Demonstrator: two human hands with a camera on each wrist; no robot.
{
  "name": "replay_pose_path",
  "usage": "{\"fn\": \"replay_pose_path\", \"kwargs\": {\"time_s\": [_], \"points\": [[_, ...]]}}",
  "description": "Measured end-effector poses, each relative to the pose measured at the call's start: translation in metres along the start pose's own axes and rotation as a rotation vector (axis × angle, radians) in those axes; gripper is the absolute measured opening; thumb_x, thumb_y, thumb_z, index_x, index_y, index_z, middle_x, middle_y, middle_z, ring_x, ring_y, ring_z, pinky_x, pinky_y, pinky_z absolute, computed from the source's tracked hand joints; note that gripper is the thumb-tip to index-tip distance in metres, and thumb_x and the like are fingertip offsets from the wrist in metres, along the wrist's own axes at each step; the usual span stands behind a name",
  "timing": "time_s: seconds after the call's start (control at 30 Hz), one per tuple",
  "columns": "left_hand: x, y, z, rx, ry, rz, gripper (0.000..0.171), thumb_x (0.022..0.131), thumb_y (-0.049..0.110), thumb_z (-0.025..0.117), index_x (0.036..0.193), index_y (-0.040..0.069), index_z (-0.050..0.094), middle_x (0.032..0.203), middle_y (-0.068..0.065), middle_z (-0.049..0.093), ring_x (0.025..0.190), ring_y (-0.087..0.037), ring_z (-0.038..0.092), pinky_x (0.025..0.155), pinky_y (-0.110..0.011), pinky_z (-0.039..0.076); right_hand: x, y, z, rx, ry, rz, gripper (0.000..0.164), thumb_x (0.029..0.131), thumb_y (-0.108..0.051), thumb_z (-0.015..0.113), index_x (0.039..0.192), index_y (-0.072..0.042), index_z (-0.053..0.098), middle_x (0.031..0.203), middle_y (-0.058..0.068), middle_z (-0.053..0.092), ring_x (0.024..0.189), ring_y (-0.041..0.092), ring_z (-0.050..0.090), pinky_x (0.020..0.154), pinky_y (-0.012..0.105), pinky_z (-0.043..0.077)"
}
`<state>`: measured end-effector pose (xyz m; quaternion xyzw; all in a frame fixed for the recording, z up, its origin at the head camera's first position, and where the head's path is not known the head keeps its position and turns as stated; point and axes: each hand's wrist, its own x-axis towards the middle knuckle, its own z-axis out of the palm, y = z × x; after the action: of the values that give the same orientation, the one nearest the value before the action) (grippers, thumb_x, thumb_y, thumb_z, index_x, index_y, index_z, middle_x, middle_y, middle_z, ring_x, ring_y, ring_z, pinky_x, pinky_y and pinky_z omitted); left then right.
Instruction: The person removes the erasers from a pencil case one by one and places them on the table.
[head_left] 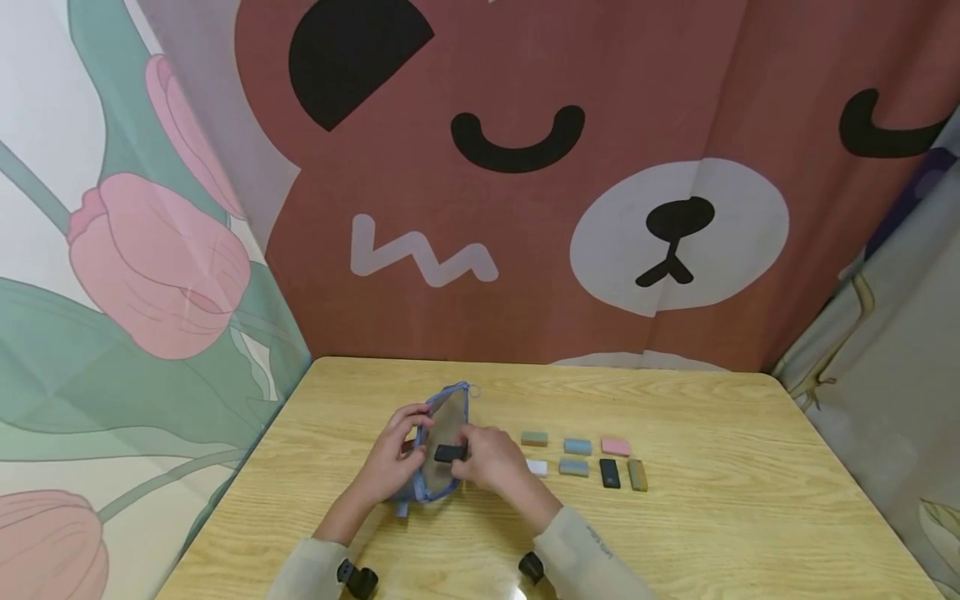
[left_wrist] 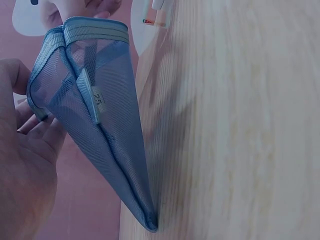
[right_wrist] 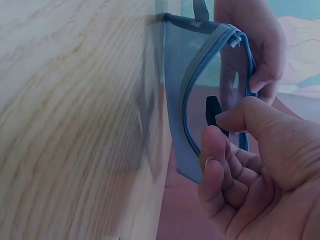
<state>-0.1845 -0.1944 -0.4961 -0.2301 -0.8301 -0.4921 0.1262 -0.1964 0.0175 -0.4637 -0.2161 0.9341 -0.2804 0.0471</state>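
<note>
A blue mesh zip pouch (left_wrist: 112,90) stands upright on the table with its mouth held apart. My left hand (head_left: 386,458) grips the pouch's left rim between thumb and fingers. At the mouth, my right hand (head_left: 491,458) pinches a small black block (head_left: 448,452) between thumb and fingers. The right wrist view shows the same black block (right_wrist: 213,111) inside the zipped rim, its near end covered by fingertips. A small tag (left_wrist: 95,97) is sewn along the pouch's side seam. Whatever lies at the bottom of the pouch is hard to make out.
Right of the pouch, small blocks lie in two rough rows: green-brown (head_left: 534,438), blue (head_left: 577,446), pink (head_left: 616,447), white (head_left: 536,467), grey-blue (head_left: 573,467), black (head_left: 610,473) and yellow-grey (head_left: 637,475). Printed curtains (head_left: 525,208) hang behind the wooden table (head_left: 712,500).
</note>
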Motion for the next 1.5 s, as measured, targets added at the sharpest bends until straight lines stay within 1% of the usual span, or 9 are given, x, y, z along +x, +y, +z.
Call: {"fn": "replay_pose_path", "kwargs": {"time_s": [0.2,0.37,0.63,0.77,0.9,1.07,1.17,1.33,1.5], "points": [[-0.001,0.000,0.000,0.003,-0.002,-0.019,0.039,0.088,-0.012,0.059,0.117,0.012,0.062,0.149,-0.011,0.045,0.132,-0.032,0.050,0.094,-0.042,0.055,-0.005,0.004,-0.004,0.046,0.001,-0.039,0.018,0.084,-0.025,0.075,0.098,-0.020,0.064,0.066,-0.010,0.057,0.053,0.009,0.052,0.049,0.027,0.041],[-0.001,0.001,0.000,0.010,-0.006,-0.035,0.037,0.089,-0.011,0.059,0.117,0.014,0.061,0.149,-0.010,0.044,0.132,-0.032,0.050,0.095,-0.045,0.054,-0.009,0.007,-0.007,0.090,-0.019,-0.041,0.021,0.085,-0.023,0.075,0.103,-0.021,0.065,0.064,-0.011,0.059,0.051,0.008,0.054,0.047,0.026,0.041],[-0.002,0.000,0.001,0.033,-0.005,-0.041,0.034,0.089,-0.009,0.060,0.115,0.013,0.061,0.147,-0.016,0.046,0.132,-0.033,0.050,0.094,-0.044,0.054,-0.017,0.008,-0.015,0.134,-0.025,-0.069,0.023,0.085,-0.022,0.074,0.106,-0.019,0.066,0.063,-0.010,0.061,0.048,0.008,0.055,0.046,0.026,0.041],[-0.003,0.000,0.001,0.029,-0.008,-0.054,0.033,0.089,-0.009,0.060,0.115,0.012,0.062,0.148,-0.017,0.045,0.134,-0.034,0.049,0.094,-0.049,0.053,-0.020,0.009,-0.018,0.135,-0.018,-0.090,0.022,0.085,-0.021,0.074,0.105,-0.019,0.065,0.061,-0.012,0.060,0.046,0.007,0.055,0.045,0.024,0.041],[-0.004,0.000,0.003,0.026,-0.016,-0.068,0.032,0.090,-0.007,0.061,0.116,0.011,0.062,0.149,-0.014,0.044,0.134,-0.036,0.048,0.093,-0.056,0.052,-0.023,0.011,-0.022,0.130,-0.009,-0.102,0.021,0.086,-0.020,0.075,0.105,-0.019,0.066,0.063,-0.011,0.061,0.047,0.007,0.054,0.046,0.024,0.041],[-0.004,-0.001,0.005,0.029,-0.038,-0.071,0.030,0.090,-0.007,0.062,0.118,0.003,0.062,0.150,-0.013,0.044,0.134,-0.040,0.048,0.094,-0.062,0.050,-0.028,0.015,-0.027,0.117,-0.001,-0.090,0.021,0.088,-0.022,0.075,0.108,-0.020,0.066,0.068,-0.010,0.061,0.053,0.007,0.053,0.049,0.026,0.042],[-0.005,0.000,0.007,0.026,-0.057,-0.072,0.030,0.090,-0.007,0.063,0.119,0.000,0.061,0.150,-0.014,0.043,0.135,-0.041,0.046,0.095,-0.063,0.048,-0.030,0.018,-0.029,0.112,0.009,-0.087,0.022,0.087,-0.023,0.075,0.108,-0.021,0.067,0.069,-0.010,0.061,0.054,0.007,0.052,0.049,0.026,0.041],[-0.005,0.000,0.009,0.016,-0.069,-0.070,0.029,0.089,-0.007,0.065,0.117,0.002,0.062,0.150,-0.014,0.044,0.135,-0.039,0.046,0.097,-0.061,0.048,-0.034,0.024,-0.033,0.106,0.030,-0.110,0.021,0.086,-0.022,0.075,0.105,-0.020,0.066,0.067,-0.011,0.060,0.053,0.005,0.050,0.052,0.025,0.041],[-0.006,-0.003,0.012,0.024,-0.104,-0.079,0.030,0.090,-0.008,0.066,0.118,0.000,0.061,0.150,-0.015,0.042,0.135,-0.040,0.046,0.101,-0.058,0.047,-0.038,0.027,-0.038,0.096,0.032,-0.123,0.020,0.087,-0.023,0.076,0.104,-0.021,0.066,0.066,-0.012,0.059,0.053,0.005,0.049,0.055,0.026,0.042]]}}
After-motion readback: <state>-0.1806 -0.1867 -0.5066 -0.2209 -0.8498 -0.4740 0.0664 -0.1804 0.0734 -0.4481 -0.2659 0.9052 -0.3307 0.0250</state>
